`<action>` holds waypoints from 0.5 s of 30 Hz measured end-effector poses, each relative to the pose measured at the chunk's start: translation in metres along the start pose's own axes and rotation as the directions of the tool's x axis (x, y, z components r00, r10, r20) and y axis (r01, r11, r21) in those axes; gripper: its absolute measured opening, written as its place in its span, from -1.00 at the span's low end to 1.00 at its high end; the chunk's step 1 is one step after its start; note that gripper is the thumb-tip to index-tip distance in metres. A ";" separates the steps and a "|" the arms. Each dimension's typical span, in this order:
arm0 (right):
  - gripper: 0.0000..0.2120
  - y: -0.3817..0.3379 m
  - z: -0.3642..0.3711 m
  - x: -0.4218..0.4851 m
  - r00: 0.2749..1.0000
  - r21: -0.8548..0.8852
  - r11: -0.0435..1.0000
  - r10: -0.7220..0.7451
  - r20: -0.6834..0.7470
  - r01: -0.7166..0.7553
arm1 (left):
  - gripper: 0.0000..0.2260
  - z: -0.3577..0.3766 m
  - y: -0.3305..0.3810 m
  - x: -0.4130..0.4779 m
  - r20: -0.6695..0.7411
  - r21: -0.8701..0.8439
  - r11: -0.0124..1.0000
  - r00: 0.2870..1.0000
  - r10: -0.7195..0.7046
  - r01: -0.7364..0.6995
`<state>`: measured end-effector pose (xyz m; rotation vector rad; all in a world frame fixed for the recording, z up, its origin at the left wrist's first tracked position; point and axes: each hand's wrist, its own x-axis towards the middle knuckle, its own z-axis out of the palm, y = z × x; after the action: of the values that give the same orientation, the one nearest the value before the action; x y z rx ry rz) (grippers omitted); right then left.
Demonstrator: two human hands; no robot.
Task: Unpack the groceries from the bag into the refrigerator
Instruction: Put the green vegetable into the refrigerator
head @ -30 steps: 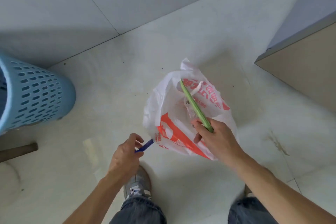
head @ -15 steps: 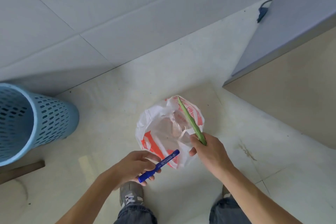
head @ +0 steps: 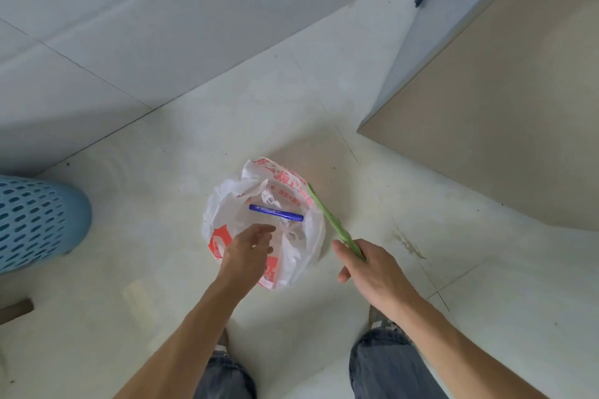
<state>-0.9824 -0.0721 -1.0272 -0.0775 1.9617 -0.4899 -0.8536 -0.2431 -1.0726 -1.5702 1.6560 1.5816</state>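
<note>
Head view looks down at a white plastic bag (head: 220,204) with red print. It sits on the pale floor (head: 162,285) in the middle of the frame, and its mouth is wide open. A blue pen (head: 276,212) lies across the open mouth, on crumpled white stuff inside.

The left hand (head: 246,253) hangs just over the near side of the bag. Its fingers are loose and spread, and it holds nothing. The right hand (head: 369,272) is to the right of the bag. Its fingers curl round the low end of a long green stalk (head: 327,214). The stalk is out of the bag and points up and left along the bag's right edge.

The stalk looks thin, flat and light. It stays straight when held by one end, so I think it is fairly stiff. It could snap if it is squeezed hard or bumped, so a soft grip near the thick end seems best.

The bag looks thin, crinkly and floppy. I think it would sag if lifted, so the top edge is the place to hold it. The pen looks hard, smooth and round, and it may roll.

A blue plastic basket (head: 39,220) full of little holes stands at the left edge. A big smooth beige box (head: 486,107) with a grey side fills the upper right. I cannot tell what it is.
</note>
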 end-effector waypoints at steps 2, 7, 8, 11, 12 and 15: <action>-0.52 -0.011 -0.010 -0.028 1.000 -0.001 1.000 0.010 0.027 -0.010 | -0.83 -0.015 0.015 -0.037 0.044 -0.053 0.999 0.999 0.008 -0.006; -0.61 -0.057 -0.053 -0.131 0.995 -0.102 0.990 -0.101 0.020 0.102 | -0.84 -0.072 0.102 -0.156 0.142 -0.289 0.957 0.988 0.065 -0.021; -0.64 -0.068 -0.064 -0.157 0.992 -0.106 0.986 -0.128 0.022 0.130 | -0.85 -0.084 0.120 -0.180 0.154 -0.310 0.950 0.984 0.094 -0.042; -0.73 -0.104 -0.099 -0.234 0.973 -0.067 0.971 -0.229 0.029 0.231 | -0.86 -0.117 0.161 -0.242 0.160 -0.293 0.949 0.973 0.167 -0.115; -0.75 -0.116 -0.110 -0.261 0.964 -0.045 0.963 -0.267 0.020 0.267 | -0.86 -0.127 0.172 -0.260 0.158 -0.255 0.955 0.968 0.196 -0.152; -0.81 -0.142 -0.141 -0.338 0.938 -0.001 0.938 -0.345 -0.040 0.346 | -0.89 -0.154 0.198 -0.313 0.158 -0.137 0.947 0.937 0.311 -0.291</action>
<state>-0.9835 -0.0675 -0.6345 -0.4181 1.9932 -0.7307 -0.8615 -0.2835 -0.6739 -1.2216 1.8009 1.9368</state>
